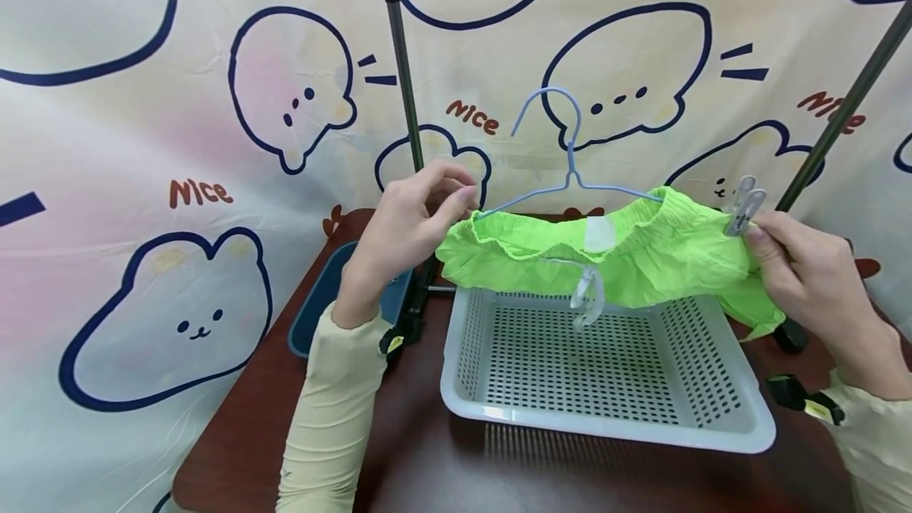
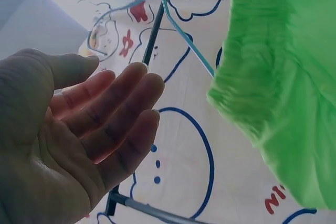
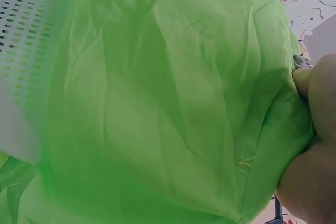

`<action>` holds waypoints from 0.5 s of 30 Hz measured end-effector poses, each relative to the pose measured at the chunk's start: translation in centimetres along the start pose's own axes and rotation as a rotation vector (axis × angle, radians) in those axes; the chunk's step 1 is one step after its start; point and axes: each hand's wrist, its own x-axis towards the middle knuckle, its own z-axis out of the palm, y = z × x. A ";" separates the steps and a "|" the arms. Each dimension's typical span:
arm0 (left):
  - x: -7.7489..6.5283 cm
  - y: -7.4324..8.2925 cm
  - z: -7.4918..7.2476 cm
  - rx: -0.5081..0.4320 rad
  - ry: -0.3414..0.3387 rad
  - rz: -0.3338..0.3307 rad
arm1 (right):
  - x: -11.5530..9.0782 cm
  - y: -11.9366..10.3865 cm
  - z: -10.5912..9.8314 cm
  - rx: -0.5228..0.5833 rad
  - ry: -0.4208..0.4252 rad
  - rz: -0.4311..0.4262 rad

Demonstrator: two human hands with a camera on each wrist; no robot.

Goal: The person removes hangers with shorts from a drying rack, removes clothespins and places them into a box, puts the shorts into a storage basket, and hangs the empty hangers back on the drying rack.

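Observation:
Bright green shorts with a gathered elastic waistband hang stretched over a light blue hanger, its arms running down inside the waistband. A grey clothespin clips the waistband at the right end. Beside that clothespin, my right hand pinches the green cloth between thumb and fingers. My left hand is near the left end of the waistband; in the left wrist view it is apart from the shorts, fingers loosely bent, palm bare. A white tie dangles at the waistband's front.
Below the shorts, a white perforated basket stands on the dark brown table. A dark metal rack frame rises behind, its bar crossing overhead. To the left lies a blue tray. A printed cloth hangs behind.

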 end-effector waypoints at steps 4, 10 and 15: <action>0.3 0.7 0.4 0.003 -0.033 0.026 | 0.0 0.0 0.0 0.014 -0.004 -0.004; 1.1 1.8 0.8 0.034 -0.056 0.094 | 0.1 0.3 0.0 0.012 0.002 -0.030; 1.7 2.9 1.0 0.052 -0.063 0.147 | 0.1 0.5 0.1 0.015 0.004 -0.015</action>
